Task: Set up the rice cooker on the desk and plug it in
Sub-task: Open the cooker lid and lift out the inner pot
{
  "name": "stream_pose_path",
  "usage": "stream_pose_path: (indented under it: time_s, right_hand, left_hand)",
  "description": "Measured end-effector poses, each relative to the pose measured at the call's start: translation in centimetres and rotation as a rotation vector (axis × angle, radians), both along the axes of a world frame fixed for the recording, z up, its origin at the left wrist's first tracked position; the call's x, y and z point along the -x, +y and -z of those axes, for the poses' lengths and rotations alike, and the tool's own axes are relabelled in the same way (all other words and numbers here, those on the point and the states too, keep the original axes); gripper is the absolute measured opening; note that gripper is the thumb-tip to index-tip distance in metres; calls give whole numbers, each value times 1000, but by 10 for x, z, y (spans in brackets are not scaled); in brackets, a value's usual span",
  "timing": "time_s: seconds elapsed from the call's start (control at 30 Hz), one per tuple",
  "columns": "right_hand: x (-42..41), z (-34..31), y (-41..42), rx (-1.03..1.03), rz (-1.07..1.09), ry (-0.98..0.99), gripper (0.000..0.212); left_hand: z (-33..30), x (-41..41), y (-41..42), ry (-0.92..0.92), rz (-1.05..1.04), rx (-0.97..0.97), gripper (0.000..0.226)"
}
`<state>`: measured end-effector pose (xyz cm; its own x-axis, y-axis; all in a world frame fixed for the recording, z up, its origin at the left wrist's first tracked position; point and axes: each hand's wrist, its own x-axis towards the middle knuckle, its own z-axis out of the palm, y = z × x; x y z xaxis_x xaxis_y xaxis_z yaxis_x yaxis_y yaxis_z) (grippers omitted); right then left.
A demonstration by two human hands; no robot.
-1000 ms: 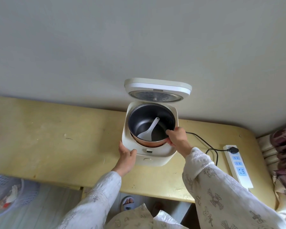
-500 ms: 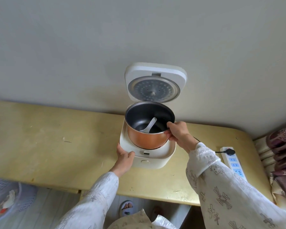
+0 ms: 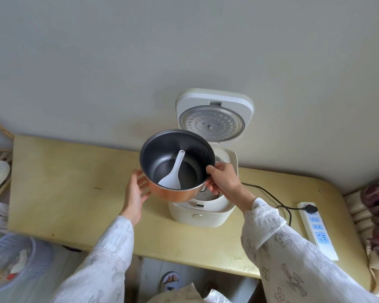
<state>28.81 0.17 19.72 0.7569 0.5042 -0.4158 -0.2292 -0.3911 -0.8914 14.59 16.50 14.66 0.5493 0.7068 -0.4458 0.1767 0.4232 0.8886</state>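
A long yellow wooden counter [image 3: 70,193] with rounded corners stands against a plain pale wall, seen from above. Toward its right half sits a white, square-bodied plastic rice cooker [image 3: 208,212], its hinged lid [image 3: 214,101] raised upright to show a dimpled metal inner plate. Held in the air above the cooker's open well, and offset to its left, is a round inner pot [image 3: 173,194] with a copper-coloured outside and a dark non-stick lining. The person's right hand [image 3: 222,181] pinches the pot's rim, thumb inside and fingers curled under the outer wall. The left hand [image 3: 136,191] is spread wide with fingers straight, just beside the pot's left wall; whether it touches the pot cannot be told. Both arms wear loose white patterned sleeves. A white plastic rice paddle [image 3: 173,174] lies slanted inside the pot, its blade on the bottom and its handle leaning up the wall. A white power strip [image 3: 317,231] with blue sockets lies along the counter's right end, and a black plug [image 3: 310,208] sits in its far socket, its black cord [image 3: 269,194] running back toward the cooker.
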Motion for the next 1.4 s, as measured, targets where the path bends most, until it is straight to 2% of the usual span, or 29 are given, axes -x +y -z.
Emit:
stream_pose_path:
  time_s: [0.13, 0.23, 0.37, 0.53, 0.6, 0.7, 0.83, 1.0, 1.2, 1.4]
  right_hand:
    - [15, -1, 27, 69, -121, -105, 15]
    - [25, -3, 45, 86, -199, -148, 14]
    - [34, -10, 69, 73, -291, -189, 13]
    - [41, -8, 98, -3, -359, -133, 26]
    - [41, 4, 102, 197, -444, -308, 33]
    - [40, 29, 97, 459, -574, -524, 40]
    - [31, 56, 94, 549, -631, -589, 59]
    - [26, 75, 96, 529, -605, -566, 70]
    - [32, 90, 103, 424, -484, -593, 71]
    - [24, 95, 98, 420, -519, -581, 75]
  left_hand:
    - [-18, 13, 22, -55, -12, -78, 38]
    - [-22, 27, 33, 55, -31, -158, 10]
    - [-14, 56, 53, 146, -116, -238, 22]
    - [7, 78, 69, 277, -294, -210, 21]
    - [19, 84, 74, 301, -410, -128, 14]
    - [37, 91, 81, 332, -492, -18, 26]
    - [56, 92, 89, 343, -483, 88, 35]
    - [75, 73, 113, 432, -425, 88, 37]
    - [94, 34, 128, 455, -370, 0, 34]
    - [108, 8, 138, 457, -314, -53, 34]
